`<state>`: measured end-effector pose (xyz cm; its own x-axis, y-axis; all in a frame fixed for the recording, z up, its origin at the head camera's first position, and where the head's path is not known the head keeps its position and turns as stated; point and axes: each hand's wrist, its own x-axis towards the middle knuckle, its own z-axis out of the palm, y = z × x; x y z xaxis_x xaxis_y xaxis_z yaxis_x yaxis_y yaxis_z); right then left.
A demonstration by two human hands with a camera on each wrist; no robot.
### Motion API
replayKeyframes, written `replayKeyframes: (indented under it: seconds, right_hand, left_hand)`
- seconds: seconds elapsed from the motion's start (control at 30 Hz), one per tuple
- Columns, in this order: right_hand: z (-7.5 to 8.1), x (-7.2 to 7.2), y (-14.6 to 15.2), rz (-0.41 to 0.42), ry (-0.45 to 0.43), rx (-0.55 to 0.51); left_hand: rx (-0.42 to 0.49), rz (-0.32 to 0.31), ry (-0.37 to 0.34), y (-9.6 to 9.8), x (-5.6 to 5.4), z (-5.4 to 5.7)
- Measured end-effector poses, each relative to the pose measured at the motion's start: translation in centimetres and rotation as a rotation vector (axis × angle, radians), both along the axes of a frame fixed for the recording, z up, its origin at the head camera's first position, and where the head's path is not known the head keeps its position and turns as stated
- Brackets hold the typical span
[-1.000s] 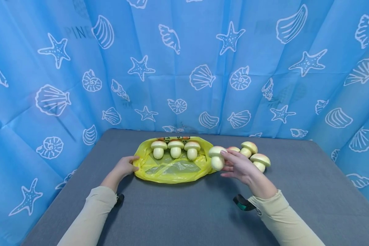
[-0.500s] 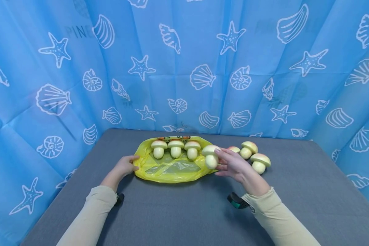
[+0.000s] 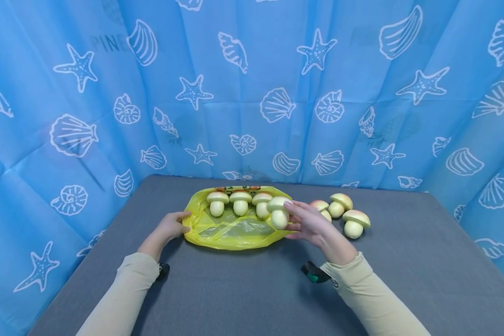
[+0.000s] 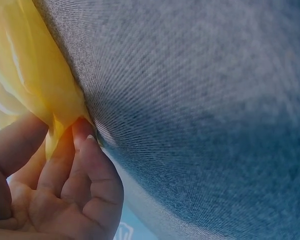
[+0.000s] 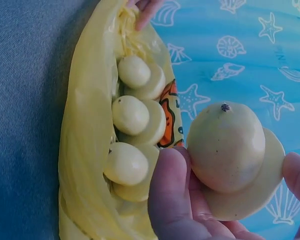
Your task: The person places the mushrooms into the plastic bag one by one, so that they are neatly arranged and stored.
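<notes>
My right hand [image 3: 312,227] holds a pale toy mushroom [image 3: 279,213] by its cap and stem, over the right end of a yellow plastic bag [image 3: 231,241]. In the right wrist view the held mushroom [image 5: 227,150] shows its rounded stem end, with thumb and fingers around it. Three similar mushrooms [image 3: 240,205] stand in a row inside the bag along its back side. At the bag's left edge my left hand [image 3: 170,228] pinches the plastic; the left wrist view shows its thumb and fingers on the gathered yellow film [image 4: 65,107].
To the right of the bag, three more mushrooms [image 3: 354,225] lie together on the grey cloth-covered table [image 3: 243,294], one of them partly behind my right hand. A blue curtain [image 3: 252,126] with white shell and starfish prints hangs behind the table.
My right hand has moved left with its mushroom, from beside the bag's right edge to over its right end. The left hand keeps its place on the bag.
</notes>
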<state>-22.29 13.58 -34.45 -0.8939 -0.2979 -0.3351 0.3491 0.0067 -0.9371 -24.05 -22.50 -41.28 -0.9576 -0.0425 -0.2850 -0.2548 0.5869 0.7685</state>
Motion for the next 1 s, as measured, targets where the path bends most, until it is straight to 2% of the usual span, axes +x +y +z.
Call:
replayKeyframes:
  seconds: [0.23, 0.73, 1.0]
  right_hand:
    - [0.1, -0.1, -1.3, -0.022, -0.018, 0.01]
    - [-0.6, -0.4, -3.3, 0.005, -0.024, 0.008]
    - [-0.9, -0.5, -4.7, 0.011, -0.032, -0.019]
  left_hand:
    - [0.009, 0.001, -0.002, -0.1, 0.2, 0.2]
    - [0.001, -0.016, 0.012, 0.0, 0.1, 0.1]
    - [0.003, -0.011, -0.005, 0.1, 0.2, 0.2]
